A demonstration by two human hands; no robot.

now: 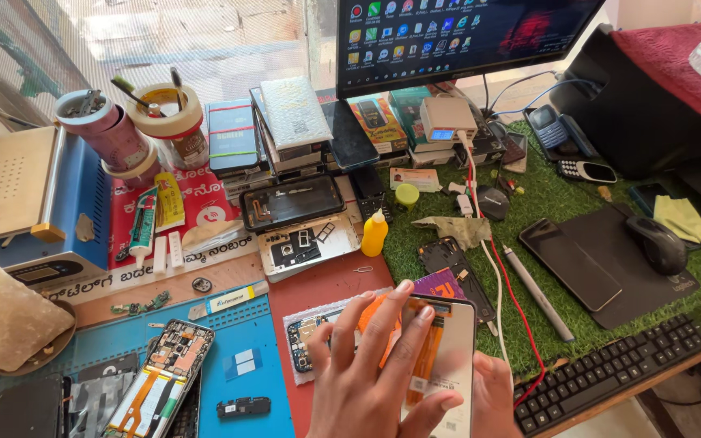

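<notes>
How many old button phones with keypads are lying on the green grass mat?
2. A blue button phone lies near the monitor's right corner, and a white button phone lies just in front of it. Others may be hidden in the clutter.

The workbench (326, 284) carries a blue mat (245, 324), green turf (561, 203) and a keyboard (610, 373).
</notes>
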